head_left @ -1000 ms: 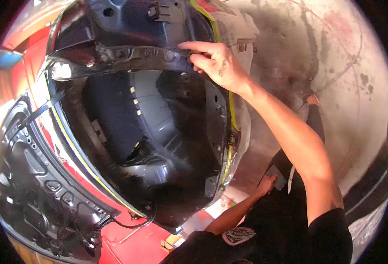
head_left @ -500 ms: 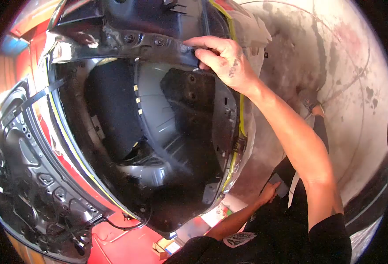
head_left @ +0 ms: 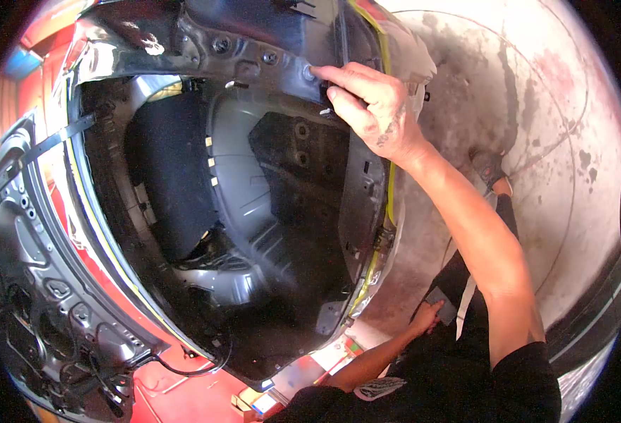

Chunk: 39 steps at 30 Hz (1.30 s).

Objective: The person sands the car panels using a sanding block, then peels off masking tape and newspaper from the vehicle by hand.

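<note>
My right hand (head_left: pixel 377 106) reaches across to a dark glossy car body panel (head_left: pixel 282 70) along the top of the body opening. Its index fingertip touches the panel at a small round plug (head_left: pixel 308 72). The thumb is bent close to the panel's lower edge and the other fingers are curled; whatever lies between them is hidden. Lower down, near my leg, my left hand (head_left: pixel 430 314) grips a flat grey pad (head_left: pixel 446 304). Below the panel opens the dark car body cavity (head_left: pixel 303 240), with a black mat (head_left: pixel 176 169) inside.
A bare black door or lid panel (head_left: pixel 57 282) hangs on the left, joined by a strap (head_left: pixel 57 141). Yellow tape and plastic sheeting (head_left: pixel 413 53) edge the body's right side. Small boxes (head_left: pixel 265 402) sit at the bottom. Stained concrete floor (head_left: pixel 536 127) lies to the right.
The view has shifted slightly, and the car body sits a little differently in it. My right index finger stays at the round plug. The left hand still holds the grey pad.
</note>
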{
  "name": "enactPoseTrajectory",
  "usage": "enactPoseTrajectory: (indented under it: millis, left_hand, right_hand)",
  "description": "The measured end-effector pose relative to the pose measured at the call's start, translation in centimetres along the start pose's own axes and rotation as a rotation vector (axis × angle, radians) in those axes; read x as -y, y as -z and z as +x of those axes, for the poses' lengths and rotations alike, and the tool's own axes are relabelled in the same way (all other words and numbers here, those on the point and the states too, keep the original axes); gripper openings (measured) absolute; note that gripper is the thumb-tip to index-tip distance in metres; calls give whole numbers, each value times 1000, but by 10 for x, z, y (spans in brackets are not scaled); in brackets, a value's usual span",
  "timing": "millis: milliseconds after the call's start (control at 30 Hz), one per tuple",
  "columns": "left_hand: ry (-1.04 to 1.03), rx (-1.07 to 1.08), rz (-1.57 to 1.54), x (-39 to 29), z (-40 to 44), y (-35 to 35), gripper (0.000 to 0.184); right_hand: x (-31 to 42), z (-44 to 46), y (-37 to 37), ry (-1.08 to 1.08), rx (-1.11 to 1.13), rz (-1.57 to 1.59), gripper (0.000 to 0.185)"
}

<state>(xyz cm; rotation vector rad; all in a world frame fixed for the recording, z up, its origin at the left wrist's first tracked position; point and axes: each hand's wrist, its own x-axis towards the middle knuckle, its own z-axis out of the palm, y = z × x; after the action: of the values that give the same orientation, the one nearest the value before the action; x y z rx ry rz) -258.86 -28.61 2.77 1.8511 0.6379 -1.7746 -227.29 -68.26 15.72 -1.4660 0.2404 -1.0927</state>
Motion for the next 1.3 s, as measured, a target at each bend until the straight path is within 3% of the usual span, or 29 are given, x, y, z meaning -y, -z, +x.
enactPoseTrajectory:
  millis: [167, 300, 433, 600, 667, 733, 833, 1033, 1133, 1233, 1300]
  left_hand:
    - [-8, -24, 25, -8, -2, 0, 59]
    - [-18, -28, 93, -13, 2, 1, 59]
    - [8, -39, 87, -11, 6, 0, 58]
    - [-206, 43, 196, 1, 6, -2, 52]
    - [-169, 54, 152, 4, 7, -4, 49]
    - [41, 47, -65, 4, 11, -4, 45]
    - [-11, 39, -47, 0, 6, -6, 54]
    - [-39, 2, 42, -12, 0, -5, 54]
    - [-171, 38, 164, -13, 1, -1, 55]
    - [-78, 30, 73, -16, 1, -3, 55]
    - [-15, 27, 3, -7, 11, -3, 55]
  right_hand:
    - [-1, 3, 5, 118, 24, -104, 25]
    - [-2, 7, 11, -268, 76, 215, 26]
    - [1, 9, 10, -348, 75, 249, 25]
    - [1, 12, 7, -134, 74, 61, 23]
    - [1, 12, 5, -25, 71, -24, 23]
    - [5, 11, 5, 62, 73, -105, 22]
    - [7, 9, 3, 104, 61, -158, 22]
    - [1, 14, 9, 98, 81, -86, 22]
    - [-2, 11, 13, -114, 48, 69, 21]
    - [5, 7, 14, -432, -44, 361, 20]
    - [7, 9, 18, -426, -32, 325, 18]
